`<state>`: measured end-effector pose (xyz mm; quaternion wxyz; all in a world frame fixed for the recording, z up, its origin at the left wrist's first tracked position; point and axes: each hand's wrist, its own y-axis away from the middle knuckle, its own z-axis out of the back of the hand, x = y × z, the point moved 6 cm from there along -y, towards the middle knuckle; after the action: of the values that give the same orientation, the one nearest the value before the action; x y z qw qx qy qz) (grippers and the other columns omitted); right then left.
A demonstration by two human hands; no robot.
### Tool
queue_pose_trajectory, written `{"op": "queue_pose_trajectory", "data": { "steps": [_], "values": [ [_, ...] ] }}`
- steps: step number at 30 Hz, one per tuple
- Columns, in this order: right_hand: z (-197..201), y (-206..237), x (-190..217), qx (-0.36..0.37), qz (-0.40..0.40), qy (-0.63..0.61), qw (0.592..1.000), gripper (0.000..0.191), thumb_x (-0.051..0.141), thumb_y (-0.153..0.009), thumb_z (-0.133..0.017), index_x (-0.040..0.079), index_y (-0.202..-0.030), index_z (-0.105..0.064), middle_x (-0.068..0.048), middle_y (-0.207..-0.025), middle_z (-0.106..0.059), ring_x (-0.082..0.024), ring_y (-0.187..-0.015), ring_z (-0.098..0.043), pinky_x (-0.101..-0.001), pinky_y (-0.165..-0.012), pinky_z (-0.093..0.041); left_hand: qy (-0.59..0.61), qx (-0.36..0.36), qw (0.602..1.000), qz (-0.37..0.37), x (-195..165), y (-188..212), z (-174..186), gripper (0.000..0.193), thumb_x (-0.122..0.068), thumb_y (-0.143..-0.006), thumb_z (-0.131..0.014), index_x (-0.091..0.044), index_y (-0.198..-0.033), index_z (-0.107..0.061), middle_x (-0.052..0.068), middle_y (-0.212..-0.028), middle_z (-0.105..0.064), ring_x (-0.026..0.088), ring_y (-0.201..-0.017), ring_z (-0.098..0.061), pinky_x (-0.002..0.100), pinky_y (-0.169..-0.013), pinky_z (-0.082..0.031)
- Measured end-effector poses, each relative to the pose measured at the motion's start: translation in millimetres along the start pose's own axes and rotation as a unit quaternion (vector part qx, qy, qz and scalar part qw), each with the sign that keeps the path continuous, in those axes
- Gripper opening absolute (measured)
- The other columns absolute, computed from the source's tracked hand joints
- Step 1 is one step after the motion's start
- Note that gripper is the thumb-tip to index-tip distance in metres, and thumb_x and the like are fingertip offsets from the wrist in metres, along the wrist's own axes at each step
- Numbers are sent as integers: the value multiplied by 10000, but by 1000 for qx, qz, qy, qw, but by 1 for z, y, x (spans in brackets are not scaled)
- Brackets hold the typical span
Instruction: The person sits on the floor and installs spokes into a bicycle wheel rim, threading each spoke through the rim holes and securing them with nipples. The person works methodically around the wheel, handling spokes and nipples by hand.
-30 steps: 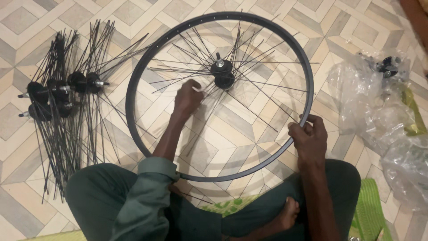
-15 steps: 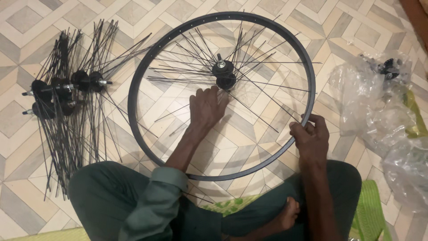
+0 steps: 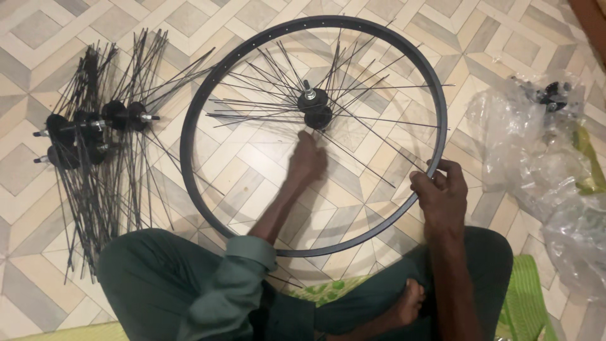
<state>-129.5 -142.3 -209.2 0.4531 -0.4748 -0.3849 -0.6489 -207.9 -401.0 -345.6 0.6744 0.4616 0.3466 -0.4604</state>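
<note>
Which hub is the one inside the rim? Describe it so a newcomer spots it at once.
Start at the big black rim lying flat on the patterned tile floor. Inside it, above the left hand, sits a black hub with a silver axle tip and thin spokes fanning outward. Unlike the spare hubs piled with spokes at the left, it lies alone inside the rim.

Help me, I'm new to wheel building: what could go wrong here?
The loose spokes fan out unevenly from the hub, so the left hand among them might bend or tangle some. The right hand alone holds the rim, which may shift. The spoked hubs close by could snag.
</note>
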Motion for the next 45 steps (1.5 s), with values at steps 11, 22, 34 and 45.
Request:
{"op": "queue_pose_trajectory", "data": {
  "steps": [11, 22, 34, 45],
  "values": [
    [-6, -7, -3, 1, 14, 48, 999, 434, 125, -836, -746, -42, -1190, -558, -117, -803, -673, -150, -732, -639, -267, -658, -513, 380, 236, 891, 83, -39, -17, -67, 637, -426, -1052, -419, 48, -1467, -327, 159, -1355, -538, 282, -980, -700, 395, -720, -647],
    [-3, -15, -24, 0, 1, 39, 999, 418, 109, -842, -742, -22, -1203, -577, -89, -779, -648, -126, -688, -566, -264, -570, -400, -234, 220, 914, -247, -28, -12, -48, 190, -226, -954, -651, -51, -969, -723, 134, -836, -724, 291, -778, -694, 441, -689, -544],
    [-16, -11, -45, 1, 11, 32, 999, 419, 125, -851, -743, -26, -1204, -575, -78, -772, -643, -106, -687, -577, -252, -559, -390, -378, -334, 791, -347, -44, -9, 74, 278, -27, -823, -663, -87, -1087, -597, 92, -1029, -584, 287, -1009, -569, 462, -904, -431],
    [-8, -12, -40, 2, 5, 31, 1000, 412, 108, -854, -728, -30, -1209, -571, -88, -804, -656, -120, -695, -566, -266, -561, -390, -354, -163, 865, -317, -20, -13, 62, 374, -25, -890, -592, 7, -1262, -565, 294, -1136, -608, 381, -657, -679, 525, -555, -531]
  ]
}}
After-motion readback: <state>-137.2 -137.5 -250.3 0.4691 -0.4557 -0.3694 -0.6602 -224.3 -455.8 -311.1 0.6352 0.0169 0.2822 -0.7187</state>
